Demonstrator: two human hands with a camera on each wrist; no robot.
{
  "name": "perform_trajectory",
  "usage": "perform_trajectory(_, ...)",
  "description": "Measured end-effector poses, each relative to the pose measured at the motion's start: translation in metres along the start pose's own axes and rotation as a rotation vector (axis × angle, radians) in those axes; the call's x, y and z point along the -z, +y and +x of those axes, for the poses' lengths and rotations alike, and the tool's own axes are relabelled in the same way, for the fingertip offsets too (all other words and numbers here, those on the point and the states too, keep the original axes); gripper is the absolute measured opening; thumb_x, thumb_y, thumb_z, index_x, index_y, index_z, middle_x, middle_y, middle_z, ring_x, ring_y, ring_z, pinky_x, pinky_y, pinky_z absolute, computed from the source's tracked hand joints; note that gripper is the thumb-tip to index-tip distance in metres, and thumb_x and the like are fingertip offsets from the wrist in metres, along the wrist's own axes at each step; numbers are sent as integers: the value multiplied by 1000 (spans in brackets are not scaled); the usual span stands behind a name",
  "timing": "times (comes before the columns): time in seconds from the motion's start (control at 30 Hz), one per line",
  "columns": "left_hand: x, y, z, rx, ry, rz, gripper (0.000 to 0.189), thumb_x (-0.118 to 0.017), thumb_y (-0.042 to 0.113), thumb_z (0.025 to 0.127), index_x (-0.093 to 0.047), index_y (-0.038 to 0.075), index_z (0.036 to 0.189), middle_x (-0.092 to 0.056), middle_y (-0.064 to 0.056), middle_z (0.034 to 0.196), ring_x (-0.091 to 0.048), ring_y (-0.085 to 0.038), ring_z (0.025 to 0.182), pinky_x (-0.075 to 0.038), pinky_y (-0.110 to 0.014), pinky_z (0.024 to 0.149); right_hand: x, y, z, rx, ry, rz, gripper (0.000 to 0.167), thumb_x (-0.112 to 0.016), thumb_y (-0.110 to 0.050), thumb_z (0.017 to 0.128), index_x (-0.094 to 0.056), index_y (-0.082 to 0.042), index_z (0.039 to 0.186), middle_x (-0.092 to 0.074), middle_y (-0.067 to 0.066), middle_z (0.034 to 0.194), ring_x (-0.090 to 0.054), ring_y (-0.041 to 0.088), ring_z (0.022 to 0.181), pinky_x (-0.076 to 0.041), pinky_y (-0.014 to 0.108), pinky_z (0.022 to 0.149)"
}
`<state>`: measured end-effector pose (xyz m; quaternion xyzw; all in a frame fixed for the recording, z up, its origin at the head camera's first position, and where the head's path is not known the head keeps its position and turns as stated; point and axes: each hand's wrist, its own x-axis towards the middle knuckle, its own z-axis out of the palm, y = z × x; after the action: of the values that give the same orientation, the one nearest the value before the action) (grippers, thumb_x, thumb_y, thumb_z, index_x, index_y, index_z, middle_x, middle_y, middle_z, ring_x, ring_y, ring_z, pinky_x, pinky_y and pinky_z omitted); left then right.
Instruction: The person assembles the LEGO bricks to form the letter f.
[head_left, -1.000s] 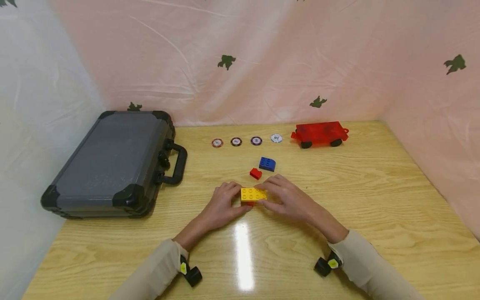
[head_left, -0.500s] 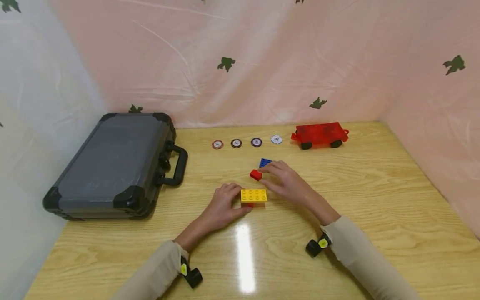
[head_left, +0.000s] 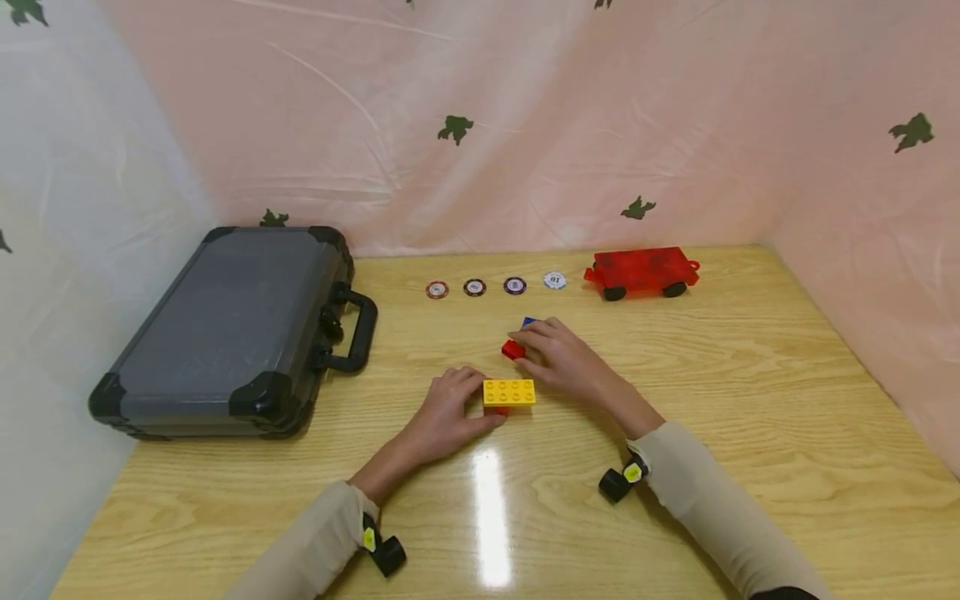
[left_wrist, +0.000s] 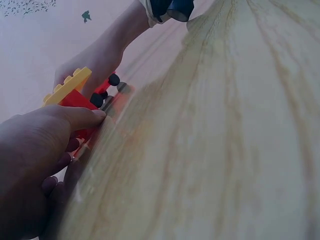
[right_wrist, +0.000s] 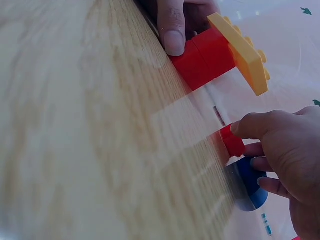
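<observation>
My left hand (head_left: 446,421) holds the lower part of a stack, thumb and fingers on either side. The stack is red toy bricks (right_wrist: 205,57) with a flat yellow studded brick (head_left: 509,392) on top, its right end overhanging. Just beyond it, my right hand (head_left: 566,362) pinches a small red brick (head_left: 512,350) on the table between thumb and fingers. A blue brick (right_wrist: 250,185) with a rounded end lies right behind it. In the head view the right hand hides most of the blue brick.
A grey case (head_left: 217,333) with a black handle (head_left: 362,333) stands at the left. Several poker chips (head_left: 475,287) lie in a row at the back. To their right is a red toy wagon (head_left: 645,271) on black wheels, near the pale curtain (head_left: 540,167).
My right hand has left the yellow brick and moved forward to the small red brick, its fingers closing on it. The left hand and stack stay in place.
</observation>
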<state>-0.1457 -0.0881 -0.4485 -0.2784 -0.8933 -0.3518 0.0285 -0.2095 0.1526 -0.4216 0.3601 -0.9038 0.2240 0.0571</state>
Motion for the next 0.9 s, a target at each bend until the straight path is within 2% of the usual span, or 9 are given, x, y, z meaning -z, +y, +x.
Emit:
perform_trajectory(0.13, 0, -1, 0, -2, 1, 3, 37, -84, 31, 88, -69, 9, 113, -65, -4, 114, -55, -23, 102, -40, -43, 86, 0, -1, 2, -2, -35, -23, 43, -73, -19, 99, -64, 0, 137, -65, 16, 131, -55, 31, 116, -45, 47, 101)
perform_trajectory(0.33, 0, 0, 0, -4, 0, 2, 36, -84, 31, 88, -69, 9, 113, -64, -3, 113, -55, -23, 102, -40, -42, 85, -2, -2, 3, 0, -45, -48, 43, -72, -19, 99, -64, 0, 137, -65, 14, 124, -54, 30, 111, -46, 45, 97)
perform_trajectory(0.63, 0, 0, 0, -4, -5, 8, 35, -84, 31, 89, -69, 9, 112, -64, -3, 112, -54, -23, 101, -40, -42, 86, -2, -4, 3, -48, -68, -8, 40, -74, -21, 98, -67, 0, 131, -63, 13, 121, -53, 29, 109, -47, 43, 95)
perform_trajectory(0.8, 0, 0, 0, -3, -7, -1, 35, -84, 30, 89, -69, 9, 112, -64, -3, 112, -54, -23, 101, -40, -42, 86, 1, -6, 0, -72, -10, 63, 40, -78, -21, 95, -67, -1, 127, -64, 13, 122, -58, 30, 112, -50, 46, 98)
perform_trajectory(0.9, 0, 0, 0, -2, -6, -1, 35, -84, 30, 88, -69, 9, 112, -64, -3, 112, -54, -23, 101, -40, -42, 86, 3, -8, -2, -67, 40, 136, 40, -80, -18, 93, -67, 1, 125, -67, 13, 116, -62, 28, 105, -53, 44, 93)
